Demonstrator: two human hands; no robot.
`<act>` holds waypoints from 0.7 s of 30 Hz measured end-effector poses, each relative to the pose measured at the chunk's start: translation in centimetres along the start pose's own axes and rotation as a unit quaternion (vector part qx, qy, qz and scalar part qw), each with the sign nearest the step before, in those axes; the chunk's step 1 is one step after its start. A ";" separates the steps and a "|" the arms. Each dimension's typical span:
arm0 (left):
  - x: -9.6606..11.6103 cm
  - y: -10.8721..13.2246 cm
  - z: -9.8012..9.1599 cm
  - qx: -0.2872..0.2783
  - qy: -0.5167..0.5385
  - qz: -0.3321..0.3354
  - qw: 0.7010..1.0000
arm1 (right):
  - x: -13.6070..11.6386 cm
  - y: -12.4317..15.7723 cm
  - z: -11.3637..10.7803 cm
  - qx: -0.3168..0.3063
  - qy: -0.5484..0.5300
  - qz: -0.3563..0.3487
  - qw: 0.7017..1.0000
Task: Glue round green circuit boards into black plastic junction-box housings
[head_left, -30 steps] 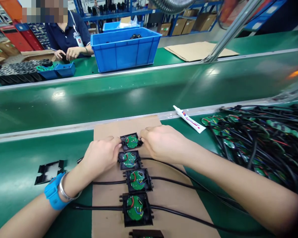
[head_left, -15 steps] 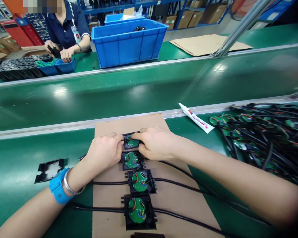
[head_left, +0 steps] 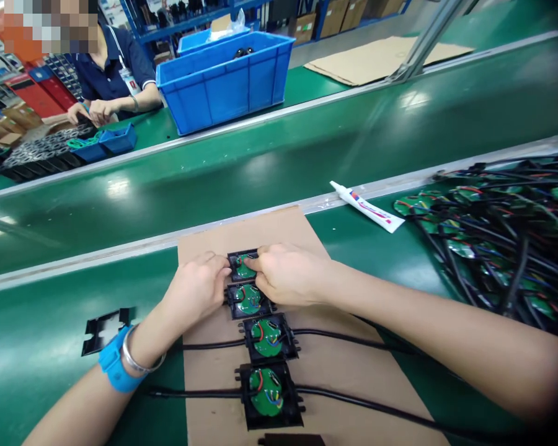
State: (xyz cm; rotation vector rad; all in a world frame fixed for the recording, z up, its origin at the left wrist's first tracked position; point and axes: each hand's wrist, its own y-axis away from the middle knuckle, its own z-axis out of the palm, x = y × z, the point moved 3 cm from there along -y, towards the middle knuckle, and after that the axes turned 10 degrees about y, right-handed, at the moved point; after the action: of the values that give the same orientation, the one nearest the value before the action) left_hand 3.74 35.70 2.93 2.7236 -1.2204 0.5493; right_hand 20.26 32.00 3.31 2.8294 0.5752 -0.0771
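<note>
Farthest in a row on the cardboard sheet (head_left: 214,236) lies a black plastic housing (head_left: 233,272) with a round green circuit board (head_left: 244,266) in it. My left hand (head_left: 196,286), fingers bent together, grips the housing's left edge. At its right side my right hand (head_left: 288,272) holds on, a fingertip resting on the board. Nearer to me, several similar housings (head_left: 270,396) hold boards with red, blue and yellow wires. Black cables (head_left: 209,393) run out of them to both sides. My palms and some fingertips are hidden.
A loose black housing (head_left: 93,337) lies left, by my wristband. To the right are a white tube (head_left: 372,214) and a heap of wired boards and cables (head_left: 493,235). Across the green bench, a co-worker (head_left: 116,80) handles parts beside a large blue bin (head_left: 227,87).
The camera view has tilted and shifted slightly. My right hand has moved a little, uncovering more of the far housing's top edge. Both hands stay at that housing. The co-worker's hands have come closer together.
</note>
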 end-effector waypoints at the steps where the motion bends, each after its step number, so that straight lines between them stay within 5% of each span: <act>1: 0.0 0.1 0.1 -0.006 -0.011 -0.005 1.000 | -0.1 0.1 -0.1 0.002 0.005 -0.002 1.000; 11: 0.9 -1.9 0.0 -0.071 -0.175 -0.023 0.982 | -0.4 0.0 -0.3 -0.010 0.002 -0.001 1.000; 15: 0.9 -0.3 0.1 -0.030 -0.184 -0.020 0.982 | -0.9 0.2 -0.6 0.002 0.018 -0.010 1.000; 21: 1.9 2.1 2.8 -0.009 -0.200 0.051 0.978 | -0.5 0.2 -0.1 0.004 -0.020 0.011 1.000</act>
State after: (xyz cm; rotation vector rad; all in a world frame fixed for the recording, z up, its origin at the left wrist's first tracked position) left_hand 4.15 32.32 0.94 2.8549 -1.4450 -0.0115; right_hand 19.86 31.71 3.53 2.8351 0.5362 -0.1334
